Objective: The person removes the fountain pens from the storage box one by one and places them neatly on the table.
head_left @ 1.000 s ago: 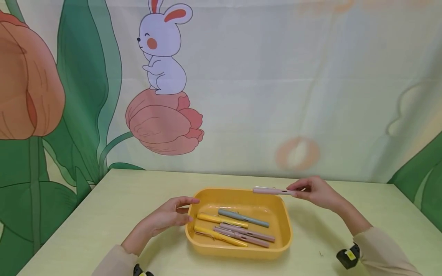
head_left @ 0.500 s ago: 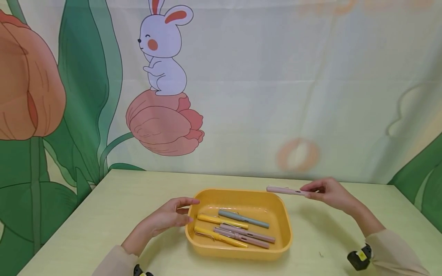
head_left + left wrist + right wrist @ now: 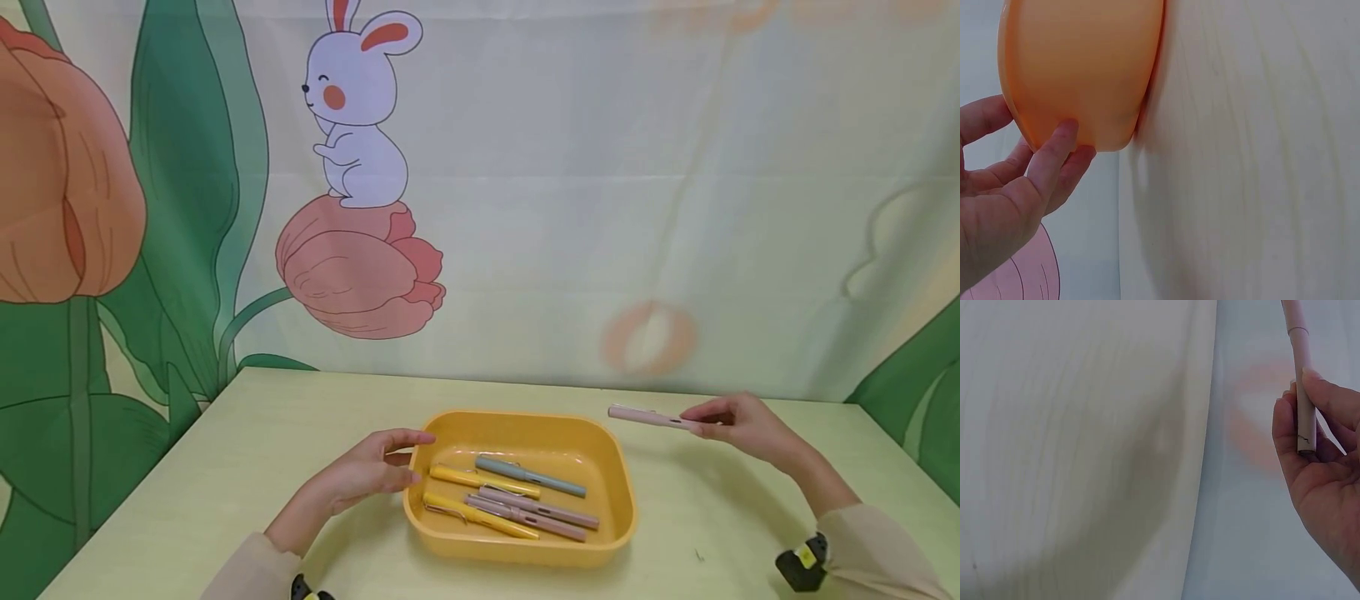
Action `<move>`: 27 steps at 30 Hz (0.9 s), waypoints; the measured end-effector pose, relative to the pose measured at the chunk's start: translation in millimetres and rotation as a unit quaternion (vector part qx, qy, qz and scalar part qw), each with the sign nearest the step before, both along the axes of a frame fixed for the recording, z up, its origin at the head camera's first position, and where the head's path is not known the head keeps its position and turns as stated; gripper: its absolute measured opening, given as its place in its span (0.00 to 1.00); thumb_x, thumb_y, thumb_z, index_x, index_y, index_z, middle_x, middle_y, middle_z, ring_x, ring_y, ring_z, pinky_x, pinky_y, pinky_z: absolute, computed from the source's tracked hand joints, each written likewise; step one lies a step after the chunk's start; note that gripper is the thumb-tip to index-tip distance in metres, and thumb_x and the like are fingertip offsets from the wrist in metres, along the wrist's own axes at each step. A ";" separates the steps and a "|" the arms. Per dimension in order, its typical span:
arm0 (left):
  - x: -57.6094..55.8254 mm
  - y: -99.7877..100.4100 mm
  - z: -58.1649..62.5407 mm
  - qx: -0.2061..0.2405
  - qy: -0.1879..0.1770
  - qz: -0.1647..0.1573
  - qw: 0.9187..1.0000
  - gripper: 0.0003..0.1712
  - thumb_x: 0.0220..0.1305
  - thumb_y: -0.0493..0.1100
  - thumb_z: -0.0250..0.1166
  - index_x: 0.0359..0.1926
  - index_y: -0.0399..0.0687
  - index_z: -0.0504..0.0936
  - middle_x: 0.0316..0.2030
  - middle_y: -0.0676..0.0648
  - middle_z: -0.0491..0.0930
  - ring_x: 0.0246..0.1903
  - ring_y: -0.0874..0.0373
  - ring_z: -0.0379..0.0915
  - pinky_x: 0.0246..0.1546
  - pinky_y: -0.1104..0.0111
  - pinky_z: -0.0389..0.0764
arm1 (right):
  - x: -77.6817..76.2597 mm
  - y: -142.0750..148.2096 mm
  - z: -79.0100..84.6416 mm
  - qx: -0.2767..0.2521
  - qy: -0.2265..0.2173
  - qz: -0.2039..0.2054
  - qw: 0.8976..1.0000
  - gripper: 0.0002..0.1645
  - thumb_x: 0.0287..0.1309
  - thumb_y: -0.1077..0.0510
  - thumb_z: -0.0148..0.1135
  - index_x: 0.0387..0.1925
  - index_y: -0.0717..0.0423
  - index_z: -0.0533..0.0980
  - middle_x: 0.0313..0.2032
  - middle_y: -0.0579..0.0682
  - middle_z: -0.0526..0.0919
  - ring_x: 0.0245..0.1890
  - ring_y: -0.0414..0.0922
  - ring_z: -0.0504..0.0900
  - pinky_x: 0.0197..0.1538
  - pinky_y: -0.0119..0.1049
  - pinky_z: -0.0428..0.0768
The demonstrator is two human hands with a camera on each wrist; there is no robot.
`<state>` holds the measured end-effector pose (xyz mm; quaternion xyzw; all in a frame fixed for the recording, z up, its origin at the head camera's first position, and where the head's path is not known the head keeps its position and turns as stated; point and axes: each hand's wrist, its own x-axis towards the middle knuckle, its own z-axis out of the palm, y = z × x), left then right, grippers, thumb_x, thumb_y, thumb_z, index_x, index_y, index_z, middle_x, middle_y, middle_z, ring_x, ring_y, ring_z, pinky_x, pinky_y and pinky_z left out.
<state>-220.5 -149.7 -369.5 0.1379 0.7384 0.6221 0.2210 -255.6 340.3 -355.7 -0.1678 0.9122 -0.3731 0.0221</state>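
Observation:
My right hand (image 3: 742, 427) pinches a pale pink pen (image 3: 647, 416) near one end, above the table and right of the yellow plastic tub. In the right wrist view the pink pen (image 3: 1304, 403) lies between thumb and fingertips, its capped end pointing away. With my left hand (image 3: 367, 468) I hold the tub (image 3: 525, 553) at its left end, one finger over the rim and the thumb outside. The left wrist view shows fingers on the wall of the tub (image 3: 1085, 69). Inside lie a grey-green pen (image 3: 531, 476), two yellow pens (image 3: 480, 516) and two mauve pens (image 3: 540, 506).
The tub stands on a pale yellow-green table (image 3: 322, 398). A printed cloth backdrop (image 3: 540, 208) with a rabbit and tulips hangs right behind the table's far edge. A tiny dark mark (image 3: 699, 555) shows on the tabletop at the right.
My right hand has moved right with the pink pen, from over the tub's back right rim to beyond its right side. The left hand and the tub stay in place.

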 end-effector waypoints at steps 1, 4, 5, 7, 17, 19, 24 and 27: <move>0.0 -0.2 -0.2 0.001 0.001 0.000 1.000 0.31 0.54 0.28 0.59 0.60 0.30 0.62 0.60 0.33 0.60 0.57 0.40 0.62 0.47 0.63 0.77 | -0.4 1.8 -1.0 0.002 -0.001 -0.002 1.000 0.17 0.54 0.60 0.62 0.43 0.69 0.78 0.36 0.57 0.82 0.28 0.35 0.75 0.33 0.32 0.78; -0.1 -0.8 -0.9 0.001 0.001 0.000 1.000 0.31 0.54 0.28 0.59 0.60 0.30 0.63 0.60 0.33 0.61 0.57 0.41 0.63 0.47 0.63 0.77 | -2.1 6.3 -4.6 0.004 -0.006 -0.005 1.000 0.17 0.53 0.61 0.62 0.42 0.70 0.78 0.36 0.57 0.82 0.27 0.35 0.74 0.32 0.33 0.78; -0.2 -0.9 -1.1 0.001 0.001 0.000 1.000 0.31 0.54 0.28 0.59 0.60 0.30 0.63 0.60 0.33 0.61 0.57 0.41 0.63 0.47 0.63 0.77 | -2.7 7.5 -6.0 0.003 -0.008 -0.006 1.000 0.17 0.53 0.62 0.62 0.42 0.70 0.78 0.35 0.57 0.82 0.27 0.34 0.74 0.32 0.32 0.78; -0.4 -1.0 -1.2 0.000 0.000 0.001 1.000 0.31 0.54 0.28 0.59 0.60 0.31 0.63 0.60 0.33 0.61 0.56 0.42 0.63 0.47 0.63 0.77 | -4.4 10.1 -8.8 0.006 -0.011 -0.003 1.000 0.16 0.53 0.63 0.62 0.42 0.71 0.78 0.35 0.57 0.82 0.27 0.34 0.74 0.32 0.32 0.78; -0.2 -0.4 -0.1 -0.007 0.002 0.001 1.000 0.30 0.55 0.28 0.59 0.60 0.31 0.63 0.60 0.33 0.61 0.56 0.43 0.64 0.47 0.63 0.77 | -13.8 20.4 -23.3 -0.008 -0.026 0.015 1.000 0.16 0.53 0.65 0.61 0.41 0.74 0.77 0.36 0.61 0.82 0.29 0.31 0.76 0.32 0.32 0.79; -0.1 -0.5 0.0 -0.005 0.001 0.000 1.000 0.30 0.55 0.28 0.59 0.60 0.31 0.63 0.60 0.33 0.61 0.56 0.42 0.64 0.47 0.63 0.77 | -14.6 21.2 -25.9 -0.008 -0.028 0.017 0.999 0.15 0.53 0.65 0.61 0.41 0.74 0.77 0.36 0.62 0.82 0.29 0.31 0.76 0.32 0.32 0.79; -0.3 -1.1 -0.6 -0.004 0.001 -0.002 1.000 0.31 0.54 0.28 0.59 0.60 0.30 0.63 0.60 0.33 0.61 0.56 0.42 0.63 0.47 0.63 0.77 | -16.1 23.3 -31.7 -0.003 -0.037 0.023 0.999 0.15 0.52 0.66 0.61 0.40 0.74 0.77 0.36 0.62 0.82 0.29 0.31 0.76 0.32 0.30 0.79; -0.4 -1.7 -1.3 -0.003 0.000 -0.002 1.000 0.31 0.54 0.28 0.59 0.60 0.31 0.63 0.60 0.33 0.61 0.56 0.42 0.63 0.47 0.63 0.77 | -17.0 23.9 -34.7 -0.002 -0.046 0.022 0.999 0.15 0.52 0.65 0.61 0.40 0.74 0.77 0.36 0.61 0.82 0.29 0.31 0.76 0.32 0.29 0.79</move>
